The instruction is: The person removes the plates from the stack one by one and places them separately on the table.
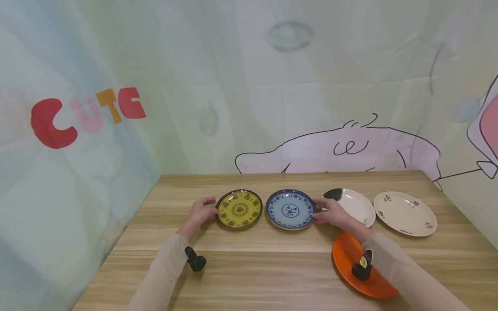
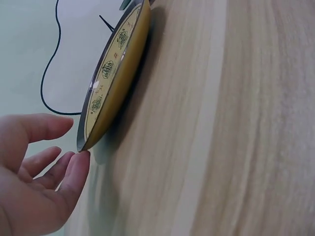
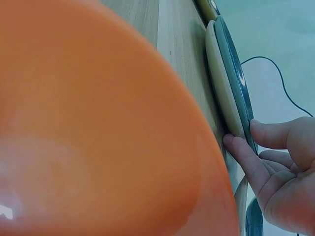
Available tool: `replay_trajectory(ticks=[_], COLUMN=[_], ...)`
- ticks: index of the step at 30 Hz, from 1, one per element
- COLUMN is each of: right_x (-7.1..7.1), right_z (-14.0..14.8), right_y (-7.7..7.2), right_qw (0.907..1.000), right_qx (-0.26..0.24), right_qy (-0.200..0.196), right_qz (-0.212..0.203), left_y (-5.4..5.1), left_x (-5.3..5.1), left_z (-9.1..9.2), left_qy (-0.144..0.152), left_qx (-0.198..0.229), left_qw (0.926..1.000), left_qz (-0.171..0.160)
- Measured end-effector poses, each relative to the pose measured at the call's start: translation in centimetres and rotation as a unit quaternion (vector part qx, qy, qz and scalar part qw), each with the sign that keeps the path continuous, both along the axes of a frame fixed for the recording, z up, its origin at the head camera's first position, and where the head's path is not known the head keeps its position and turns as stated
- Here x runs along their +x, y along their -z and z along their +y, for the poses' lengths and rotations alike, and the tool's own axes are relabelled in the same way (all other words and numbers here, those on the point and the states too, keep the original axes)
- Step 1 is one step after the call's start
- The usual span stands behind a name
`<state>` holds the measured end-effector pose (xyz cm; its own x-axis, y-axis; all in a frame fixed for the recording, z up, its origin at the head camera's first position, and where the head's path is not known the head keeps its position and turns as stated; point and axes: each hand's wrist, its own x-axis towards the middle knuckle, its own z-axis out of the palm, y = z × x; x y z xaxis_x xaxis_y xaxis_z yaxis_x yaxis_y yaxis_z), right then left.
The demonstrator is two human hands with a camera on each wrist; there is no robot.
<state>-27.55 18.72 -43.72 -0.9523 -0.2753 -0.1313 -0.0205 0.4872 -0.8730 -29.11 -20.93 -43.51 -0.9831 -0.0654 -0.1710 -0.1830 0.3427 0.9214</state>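
R hand (image 1: pixel 335 212) pinches rnd blue plate (image 1: pixel 290 211), face-up.

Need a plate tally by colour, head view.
Yellow plate: 1
Blue plate: 1
White plate with dark green patch: 1
Cream plate: 1
Orange plate: 1
Total: 5, though I can't tell whether the pale layer beneath the blue plate is another.

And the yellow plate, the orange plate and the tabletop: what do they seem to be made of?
Yellow plate: probably glazed ceramic or melamine, glossy; light glints near its rim.
Orange plate: perhaps plastic, smooth and shiny; even colour with a bright reflection.
Tabletop: wood or wood-look laminate, low sheen; streaky grain.
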Motion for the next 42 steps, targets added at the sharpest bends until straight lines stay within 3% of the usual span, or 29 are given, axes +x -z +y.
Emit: replay_trajectory(ticks=[11,19,29,32,42], right_x=[0.1,0.1,-0.1,-0.1,0.0], right_z=[0.0,0.2,0.0,0.0,0.0], right_y=[0.0,0.2,0.4,0.4,0.2], right_qw=[1.0,0.9999,1.0,1.0,0.9999], right_qx=[-0.006,-0.002,0.001,0.0,-0.002], right_qy=[-0.007,-0.011,-0.005,-0.006,-0.012], right_qz=[0.002,0.01,0.003,0.005,0.007], left_y=[-1.0,-1.8,-1.7,-1.8,-1.5], left_x=[0.2,0.3,0.5,0.7,0.5], left_z=[0.6,2.2,6.4,7.6,9.6], left_qy=[0.013,0.056,0.13,0.14,0.153], left_qx=[-0.041,-0.057,-0.003,0.001,-0.004], left_qw=[0.9989,0.9962,0.9912,0.9901,0.988], left_qz=[0.017,0.035,0.023,0.012,0.021])
